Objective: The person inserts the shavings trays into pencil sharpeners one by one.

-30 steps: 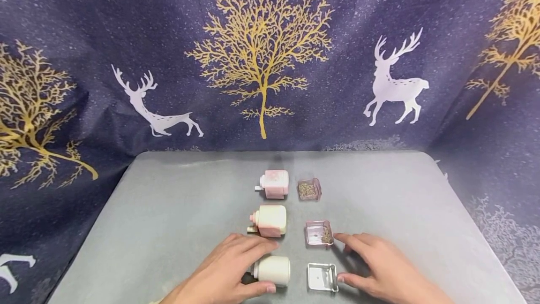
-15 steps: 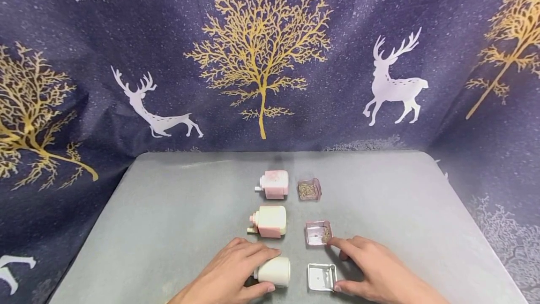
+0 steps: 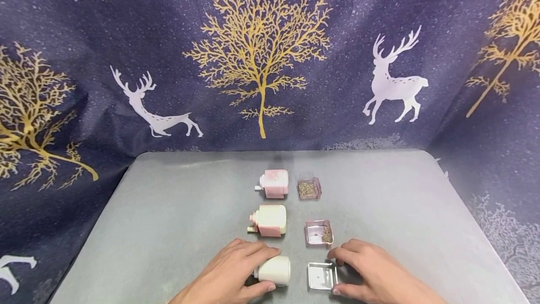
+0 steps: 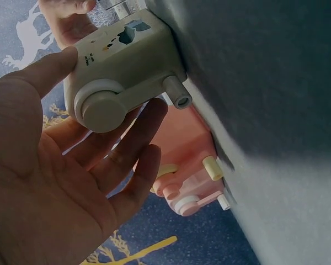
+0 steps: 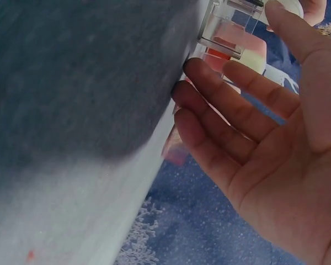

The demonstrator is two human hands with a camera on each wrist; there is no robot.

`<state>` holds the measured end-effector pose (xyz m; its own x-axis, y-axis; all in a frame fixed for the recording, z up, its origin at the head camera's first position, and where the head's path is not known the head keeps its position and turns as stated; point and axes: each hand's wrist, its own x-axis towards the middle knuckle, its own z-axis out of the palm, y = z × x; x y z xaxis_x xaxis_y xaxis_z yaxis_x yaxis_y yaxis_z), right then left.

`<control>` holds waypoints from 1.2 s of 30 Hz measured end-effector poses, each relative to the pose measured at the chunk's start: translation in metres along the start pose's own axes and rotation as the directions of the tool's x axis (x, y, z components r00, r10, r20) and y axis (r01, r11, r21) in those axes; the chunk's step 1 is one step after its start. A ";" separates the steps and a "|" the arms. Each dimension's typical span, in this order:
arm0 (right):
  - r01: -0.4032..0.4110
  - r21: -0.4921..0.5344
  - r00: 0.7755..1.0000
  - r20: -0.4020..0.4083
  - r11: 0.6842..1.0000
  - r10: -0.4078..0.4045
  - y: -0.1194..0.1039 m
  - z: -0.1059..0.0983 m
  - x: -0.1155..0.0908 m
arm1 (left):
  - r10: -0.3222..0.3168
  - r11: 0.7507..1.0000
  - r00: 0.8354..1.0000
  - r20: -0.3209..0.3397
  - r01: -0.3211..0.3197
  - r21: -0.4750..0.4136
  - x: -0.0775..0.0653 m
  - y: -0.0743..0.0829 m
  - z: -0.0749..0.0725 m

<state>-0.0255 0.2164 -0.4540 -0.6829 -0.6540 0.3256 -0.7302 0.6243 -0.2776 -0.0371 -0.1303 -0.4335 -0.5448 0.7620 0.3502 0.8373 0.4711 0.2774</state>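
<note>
My left hand [image 3: 236,269] holds a cream hand-crank pencil sharpener [image 3: 275,270] lying on the table, thumb on the near side, index finger on the far side. In the left wrist view the thumb rests on the sharpener's printed face [image 4: 127,52], and the other fingers spread below its crank [image 4: 105,110]. A clear shavings tray [image 3: 321,277] lies right of that sharpener. My right hand [image 3: 373,271] is at its right side, thumb by the near corner, index finger by the far corner. The right wrist view shows the index fingertip just apart from the clear tray [image 5: 223,25].
Farther back stand a pink-and-cream sharpener [image 3: 270,222] and a pink sharpener [image 3: 276,184]. Beside them lie two pinkish trays: the middle tray [image 3: 314,234] has some shavings, the back tray [image 3: 318,190] more. A dark printed cloth [image 3: 270,60] hangs behind the grey table [image 3: 168,219].
The left hand has settled onto the cream sharpener. My right index finger has moved from the middle tray toward me, to the clear tray's far corner; the right thumb has shifted slightly left.
</note>
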 end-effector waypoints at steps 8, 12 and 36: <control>0.020 0.010 0.998 0.051 1.000 -0.020 -0.002 0.000 0.000 | -0.009 1.000 1.000 -0.001 0.009 -0.008 -0.001 0.000 0.000; 0.024 0.031 0.997 0.077 0.999 -0.026 -0.002 0.000 0.001 | -0.016 1.000 1.000 0.007 0.016 -0.013 -0.002 0.000 0.001; 0.038 0.038 0.998 0.057 0.999 -0.041 -0.006 0.006 0.010 | -0.058 0.998 0.998 0.024 0.059 -0.027 -0.002 0.000 0.002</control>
<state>-0.0284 0.2040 -0.4543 -0.6529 -0.7022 0.2840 -0.7562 0.5821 -0.2990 -0.0363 -0.1306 -0.4360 -0.5912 0.7436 0.3122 0.8024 0.5031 0.3211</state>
